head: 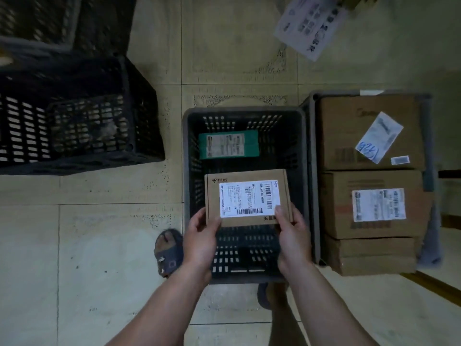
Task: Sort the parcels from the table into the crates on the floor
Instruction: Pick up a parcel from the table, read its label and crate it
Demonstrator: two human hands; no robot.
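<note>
Standing by, I see a person holding a small brown box [247,197] level over the middle crate [185,171], above its near half, with the printed label facing up. Both hands are clamped on it, one at each near corner. The left hand [200,236] pinches the left corner and the right hand [291,236] the right one, its thumb lying on the edge of the label. The fingers go underneath, out of my sight. I'd judge the box to be light, since a corner pinch carries it flat without sag. It looks like stiff cardboard, so it should keep its shape when let go. The label looks slicker than the board, so a hold on the bare edges seems the surer one. Down in the crate a green parcel [228,144] lies flat toward the far end, leaving room nearer the person, and I'd say the box could be lowered or dropped there with little harm. The crate to the right [308,146] is filled with big cartons [369,131]. Another crate [139,108] stands well apart to the left on the tiled floor [99,233]. A sandalled foot [168,250] rests just beside the middle crate. No surface shows from where I look.
</note>
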